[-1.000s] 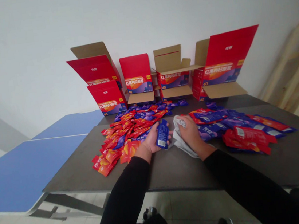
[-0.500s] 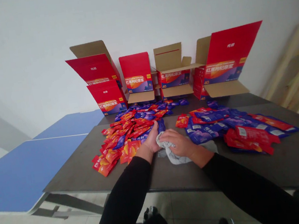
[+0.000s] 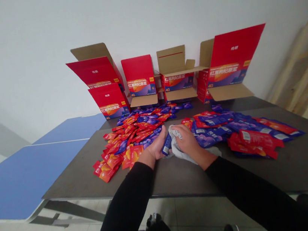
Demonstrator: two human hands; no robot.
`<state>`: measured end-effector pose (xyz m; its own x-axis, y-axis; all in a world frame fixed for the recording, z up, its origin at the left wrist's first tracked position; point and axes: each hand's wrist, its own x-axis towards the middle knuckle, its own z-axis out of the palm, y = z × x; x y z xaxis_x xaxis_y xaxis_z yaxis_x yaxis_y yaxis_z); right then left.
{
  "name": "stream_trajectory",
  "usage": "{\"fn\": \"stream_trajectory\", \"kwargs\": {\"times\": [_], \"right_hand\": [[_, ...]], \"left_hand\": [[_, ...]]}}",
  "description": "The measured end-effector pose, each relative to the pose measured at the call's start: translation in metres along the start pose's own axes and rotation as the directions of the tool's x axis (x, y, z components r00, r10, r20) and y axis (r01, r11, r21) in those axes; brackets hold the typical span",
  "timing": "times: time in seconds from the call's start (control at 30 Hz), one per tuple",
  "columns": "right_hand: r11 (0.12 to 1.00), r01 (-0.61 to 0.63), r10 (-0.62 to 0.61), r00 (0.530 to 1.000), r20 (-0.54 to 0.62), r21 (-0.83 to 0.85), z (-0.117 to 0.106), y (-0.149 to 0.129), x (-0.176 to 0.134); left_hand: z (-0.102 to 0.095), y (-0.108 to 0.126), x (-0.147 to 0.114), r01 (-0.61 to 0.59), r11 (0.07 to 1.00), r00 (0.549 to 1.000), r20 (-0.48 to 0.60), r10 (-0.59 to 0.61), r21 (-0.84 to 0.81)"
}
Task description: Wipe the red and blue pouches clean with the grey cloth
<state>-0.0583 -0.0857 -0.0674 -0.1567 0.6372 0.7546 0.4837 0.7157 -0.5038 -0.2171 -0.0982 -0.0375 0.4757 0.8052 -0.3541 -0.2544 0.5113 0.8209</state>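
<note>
The dark blue sachet [image 3: 166, 145] sits between the hands, at three o'clock of the left palm; its top leans toward one o'clock, a pale printed block marks its lower end, and a grey cloth [image 3: 178, 152] hides its right side. The left hand [image 3: 156, 147] grips it, thumb raised, fingers mostly hidden. The right hand [image 3: 187, 140] clutches the bunched, creased cloth, whose tail lies toward four o'clock. A red-and-blue sachet heap [image 3: 133, 132] spreads at ten o'clock of the left hand, another pile [image 3: 237, 127] at three o'clock of the right.
</note>
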Motion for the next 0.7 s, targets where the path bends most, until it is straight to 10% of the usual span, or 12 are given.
{"fn": "stream_trajectory", "kwargs": {"times": [0.43,0.7], "right_hand": [[0.967,-0.249,0.243,0.965,-0.099,-0.050,0.008,0.016,0.002],[0.969,-0.236,0.235,0.972,-0.019,-0.072,0.013,0.014,-0.001]], "left_hand": [[-0.010,0.017,-0.025,-0.123,0.981,0.992,-0.034,0.119,-0.150],[0.038,0.053,-0.010,-0.345,0.929,0.930,-0.182,0.319,-0.133]]}}
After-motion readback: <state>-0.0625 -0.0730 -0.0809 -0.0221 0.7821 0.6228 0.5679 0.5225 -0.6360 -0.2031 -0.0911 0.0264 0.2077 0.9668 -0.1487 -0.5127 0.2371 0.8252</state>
